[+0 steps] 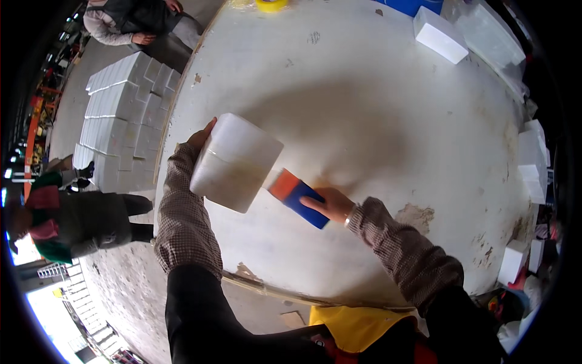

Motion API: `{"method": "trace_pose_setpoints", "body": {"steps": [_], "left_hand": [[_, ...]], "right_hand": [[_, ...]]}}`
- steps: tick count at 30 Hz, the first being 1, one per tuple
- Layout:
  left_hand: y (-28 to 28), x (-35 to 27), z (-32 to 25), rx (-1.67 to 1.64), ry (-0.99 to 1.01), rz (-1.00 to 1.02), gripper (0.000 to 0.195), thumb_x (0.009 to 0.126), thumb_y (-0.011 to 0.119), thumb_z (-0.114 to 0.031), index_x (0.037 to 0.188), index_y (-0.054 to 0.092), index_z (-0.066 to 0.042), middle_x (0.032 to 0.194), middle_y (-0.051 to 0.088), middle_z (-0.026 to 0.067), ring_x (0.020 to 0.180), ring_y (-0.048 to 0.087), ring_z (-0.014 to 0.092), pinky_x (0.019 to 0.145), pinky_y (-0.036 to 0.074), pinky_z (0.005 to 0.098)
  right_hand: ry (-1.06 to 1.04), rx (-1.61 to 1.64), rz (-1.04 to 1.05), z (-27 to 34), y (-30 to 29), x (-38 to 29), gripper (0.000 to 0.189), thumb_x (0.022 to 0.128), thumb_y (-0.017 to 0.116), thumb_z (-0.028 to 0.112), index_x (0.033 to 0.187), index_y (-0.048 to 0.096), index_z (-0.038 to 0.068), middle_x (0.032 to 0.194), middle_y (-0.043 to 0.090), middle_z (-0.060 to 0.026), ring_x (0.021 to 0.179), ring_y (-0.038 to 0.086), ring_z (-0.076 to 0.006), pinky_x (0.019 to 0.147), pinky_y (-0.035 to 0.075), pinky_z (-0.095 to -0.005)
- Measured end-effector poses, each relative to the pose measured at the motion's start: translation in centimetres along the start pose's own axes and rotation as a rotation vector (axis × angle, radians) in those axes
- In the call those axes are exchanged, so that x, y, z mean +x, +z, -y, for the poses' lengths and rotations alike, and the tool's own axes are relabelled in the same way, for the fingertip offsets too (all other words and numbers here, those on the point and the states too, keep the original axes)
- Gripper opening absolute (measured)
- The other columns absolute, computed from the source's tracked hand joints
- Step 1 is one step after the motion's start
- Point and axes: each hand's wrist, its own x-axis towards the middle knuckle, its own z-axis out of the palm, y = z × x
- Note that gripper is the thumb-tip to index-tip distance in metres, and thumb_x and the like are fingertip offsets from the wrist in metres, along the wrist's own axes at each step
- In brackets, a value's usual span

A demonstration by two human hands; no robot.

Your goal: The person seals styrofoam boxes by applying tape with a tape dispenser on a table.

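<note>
My left hand (200,138) grips the left side of a white block-shaped foam box (238,161), held tilted over the table. A seam line runs across the box, and most of my left fingers are hidden behind it. In my right hand (334,203) is a flat, slightly blurred blue and orange object (303,200), its exact kind unclear. Its orange end points towards the box's lower right edge, with a small pale strip between them; whether they touch I cannot tell.
The white table (345,259) has worn, chipped patches. Yellow tape (271,4) lies at the far edge, and white foam boxes (440,35) line the right side. Stacked white boxes (122,120) stand on the floor at left. One person (136,22) is beyond them, another (91,223) nearer.
</note>
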Motion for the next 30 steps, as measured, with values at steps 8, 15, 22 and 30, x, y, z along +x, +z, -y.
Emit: {"method": "trace_pose_setpoints", "body": {"steps": [8,15,22,30], "left_hand": [[0.7,-3.4,2.7,0.164,0.207,-0.252,0.049,0.084,0.047,-0.042,0.111,0.053,-0.002,0.109,0.056,0.0133,0.094,0.054,0.028,0.083,0.042,0.0378],[-0.3,-11.2,7.9,0.439,0.370,-0.817,0.042,0.085,0.049,-0.032,0.114,0.049,-0.002,0.111,0.054,0.0151,0.097,0.053,0.030,0.084,0.042,0.0394],[-2.1,-21.0,10.2,0.826,-0.007,-1.579,0.038,0.087,0.050,-0.022,0.118,0.045,-0.001,0.113,0.052,0.0169,0.100,0.052,0.033,0.085,0.042,0.0410],[29.4,-3.6,-4.7,0.061,0.825,-0.171,0.041,0.082,0.059,-0.019,0.117,0.046,-0.002,0.120,0.047,0.0135,0.107,0.047,0.027,0.088,0.042,0.0402]], "right_hand": [[0.307,-0.960,-0.163,9.0,-1.5,6.5,0.035,0.084,0.048,0.032,0.073,0.063,0.002,0.069,0.062,-0.0105,0.064,0.061,-0.0261,0.058,0.046,-0.0370],[0.331,-0.571,-0.295,3.0,0.8,6.2,0.031,0.083,0.048,0.036,0.091,0.059,0.008,0.072,0.061,-0.0141,0.067,0.060,-0.0284,0.059,0.045,-0.0397],[0.364,0.291,-0.671,-13.8,-6.0,-4.1,0.046,0.082,0.050,0.048,0.093,0.059,0.004,0.074,0.062,-0.0125,0.068,0.060,-0.0240,0.063,0.046,-0.0337],[0.249,0.356,-1.157,-29.8,-10.5,-24.3,0.050,0.066,0.075,0.030,0.099,0.051,0.000,0.075,0.059,-0.0084,0.068,0.059,-0.0216,0.065,0.048,-0.0331]]}}
